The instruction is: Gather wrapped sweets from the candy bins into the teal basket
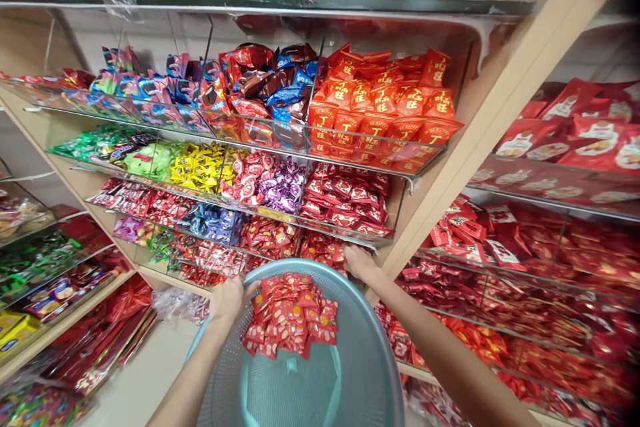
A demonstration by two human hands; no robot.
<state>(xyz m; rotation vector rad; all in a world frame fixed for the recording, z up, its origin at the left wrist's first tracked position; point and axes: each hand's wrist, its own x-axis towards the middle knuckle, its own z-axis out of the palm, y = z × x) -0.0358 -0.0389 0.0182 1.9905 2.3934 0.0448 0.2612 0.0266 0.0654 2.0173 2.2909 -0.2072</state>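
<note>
A blue-green plastic basket point(385, 347) with a perforated wall sits low in front of me, tilted toward the shelves. Inside it lies a pile of small red candy packets point(293, 313) with orange and pale spots. My left hand point(227, 300) grips the basket's left rim, thumb on the inner side. Beyond the far rim, my right hand point(359, 263) is at the right end of a low shelf, beside more red spotted packets point(323, 248). Its fingers look curled; whatever is in them is hidden.
Clear-fronted shelves point(235, 200) hold sorted sweets above the basket. Orange-red bags point(380, 107) fill the upper right compartment. A wooden upright point(495, 87) separates these from red packets point(530, 233) on the right. Plastic-wrapped goods point(110, 340) lie low on the left.
</note>
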